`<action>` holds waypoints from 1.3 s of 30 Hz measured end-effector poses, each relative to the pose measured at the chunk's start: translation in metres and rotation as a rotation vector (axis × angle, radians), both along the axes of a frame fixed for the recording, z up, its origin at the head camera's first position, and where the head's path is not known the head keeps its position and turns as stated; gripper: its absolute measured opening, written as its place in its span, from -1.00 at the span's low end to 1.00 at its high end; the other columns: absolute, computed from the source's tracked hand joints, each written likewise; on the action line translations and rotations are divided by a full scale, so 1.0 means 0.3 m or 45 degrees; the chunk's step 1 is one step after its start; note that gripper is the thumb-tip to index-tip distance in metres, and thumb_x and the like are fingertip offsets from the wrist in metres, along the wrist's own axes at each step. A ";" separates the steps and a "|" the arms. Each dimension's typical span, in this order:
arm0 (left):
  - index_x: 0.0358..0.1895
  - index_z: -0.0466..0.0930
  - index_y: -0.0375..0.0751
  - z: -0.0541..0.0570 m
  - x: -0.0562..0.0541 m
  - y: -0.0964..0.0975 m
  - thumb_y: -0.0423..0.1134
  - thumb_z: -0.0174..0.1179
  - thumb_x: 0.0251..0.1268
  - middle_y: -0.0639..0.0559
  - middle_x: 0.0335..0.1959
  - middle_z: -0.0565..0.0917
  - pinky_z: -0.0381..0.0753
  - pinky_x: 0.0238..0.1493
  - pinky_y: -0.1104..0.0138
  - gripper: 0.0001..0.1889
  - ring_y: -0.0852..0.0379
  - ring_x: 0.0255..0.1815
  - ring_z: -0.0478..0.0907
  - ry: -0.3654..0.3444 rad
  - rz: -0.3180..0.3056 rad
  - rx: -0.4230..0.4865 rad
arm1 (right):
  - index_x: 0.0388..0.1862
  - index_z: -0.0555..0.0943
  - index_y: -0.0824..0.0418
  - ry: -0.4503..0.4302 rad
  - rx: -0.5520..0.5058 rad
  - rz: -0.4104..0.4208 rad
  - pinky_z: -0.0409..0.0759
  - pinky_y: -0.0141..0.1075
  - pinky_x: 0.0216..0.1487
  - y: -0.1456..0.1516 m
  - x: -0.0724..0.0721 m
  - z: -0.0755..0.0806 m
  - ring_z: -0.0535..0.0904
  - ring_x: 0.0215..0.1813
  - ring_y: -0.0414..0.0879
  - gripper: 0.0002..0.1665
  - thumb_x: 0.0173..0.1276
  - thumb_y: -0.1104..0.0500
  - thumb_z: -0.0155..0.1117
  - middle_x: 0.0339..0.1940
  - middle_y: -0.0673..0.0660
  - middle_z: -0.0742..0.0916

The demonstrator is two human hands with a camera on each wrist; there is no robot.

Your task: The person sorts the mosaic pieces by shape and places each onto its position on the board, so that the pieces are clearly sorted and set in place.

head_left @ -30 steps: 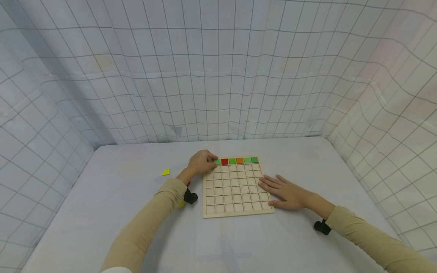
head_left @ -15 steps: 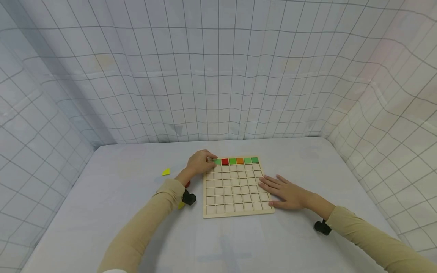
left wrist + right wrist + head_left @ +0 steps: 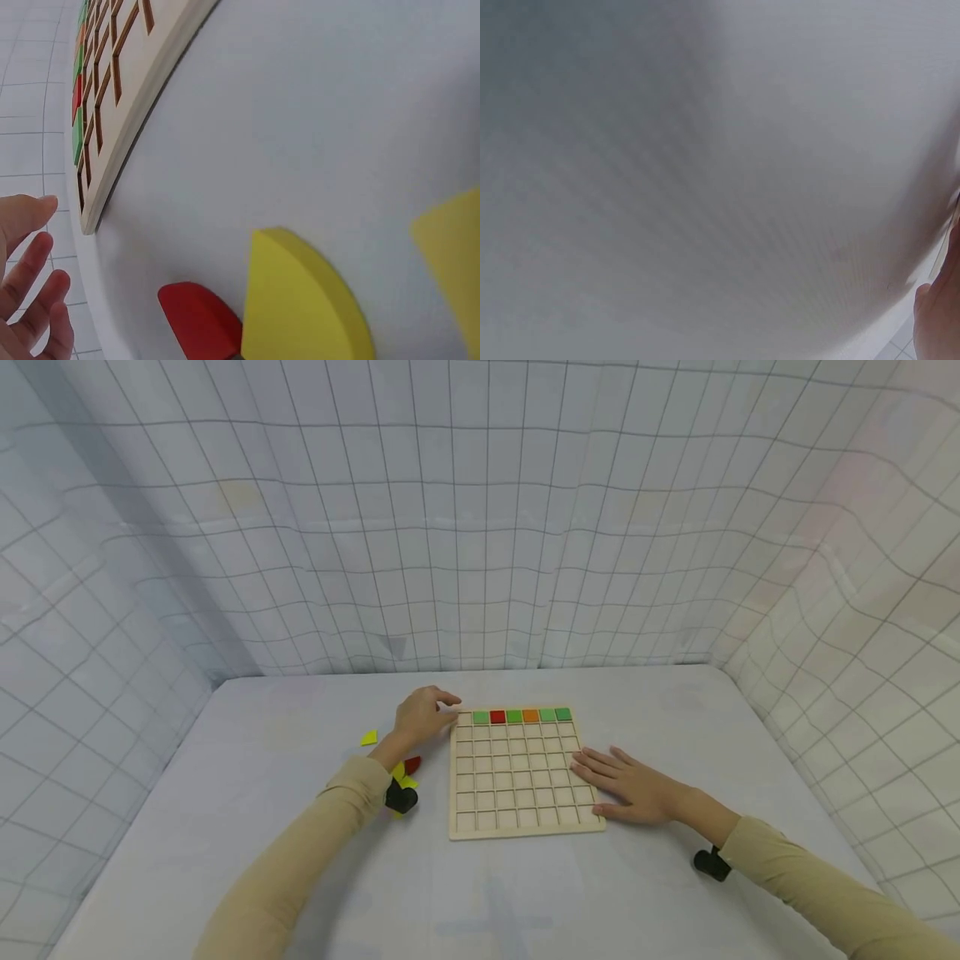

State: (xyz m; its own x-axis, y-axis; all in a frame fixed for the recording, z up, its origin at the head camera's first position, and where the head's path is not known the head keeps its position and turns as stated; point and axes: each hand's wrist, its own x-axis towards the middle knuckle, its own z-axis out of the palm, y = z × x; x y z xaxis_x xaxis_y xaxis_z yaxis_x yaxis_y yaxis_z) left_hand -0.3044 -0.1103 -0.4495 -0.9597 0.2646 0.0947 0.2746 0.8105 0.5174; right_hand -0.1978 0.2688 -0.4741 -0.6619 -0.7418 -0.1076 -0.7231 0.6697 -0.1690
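Observation:
A pale wooden grid board (image 3: 504, 777) lies on the table, its far row filled with coloured square tiles except the leftmost cell. In that row sit a light green tile (image 3: 481, 717), a red tile (image 3: 497, 717) and an orange tile (image 3: 531, 716), among others. My left hand (image 3: 422, 714) is just off the board's far left corner; the left wrist view shows its fingers loosely bent with nothing between thumb and fingers. My right hand (image 3: 630, 785) rests flat with spread fingers on the board's right edge. Only its side shows in the right wrist view.
Left of the board, partly under the left wrist, lie a red rounded piece (image 3: 199, 319) and a yellow quarter-round piece (image 3: 300, 307), with more yellow beside them. Another yellow piece (image 3: 369, 738) lies farther left. A grid-patterned curtain (image 3: 495, 527) stands behind the table.
My left hand has drawn back left from the far-left tile, its fingers parting from it. The red and yellow pieces under the wrist show more. The right hand stays on the board.

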 end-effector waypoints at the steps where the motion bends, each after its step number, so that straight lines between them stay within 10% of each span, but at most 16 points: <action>1: 0.01 0.71 -0.04 0.002 0.003 -0.005 -0.17 0.26 0.22 -0.02 -0.01 0.68 0.51 -0.37 0.32 -0.71 0.03 -0.10 0.57 -0.007 0.009 0.003 | 0.58 -0.05 0.06 0.001 0.001 0.000 -0.07 0.20 0.47 0.000 0.001 -0.001 -0.07 0.60 0.05 -0.16 0.48 -0.26 -0.13 0.61 0.06 0.05; 39: 0.00 0.70 -0.12 0.062 0.130 -0.295 -0.21 0.32 0.19 -0.11 -0.09 0.70 0.48 -0.40 0.33 -0.70 -0.04 -0.15 0.54 0.051 0.132 0.018 | 0.57 -0.01 0.05 0.052 -0.021 -0.006 -0.02 0.20 0.45 0.002 0.002 -0.010 -0.02 0.59 0.04 -0.14 0.46 -0.28 -0.08 0.60 0.06 0.10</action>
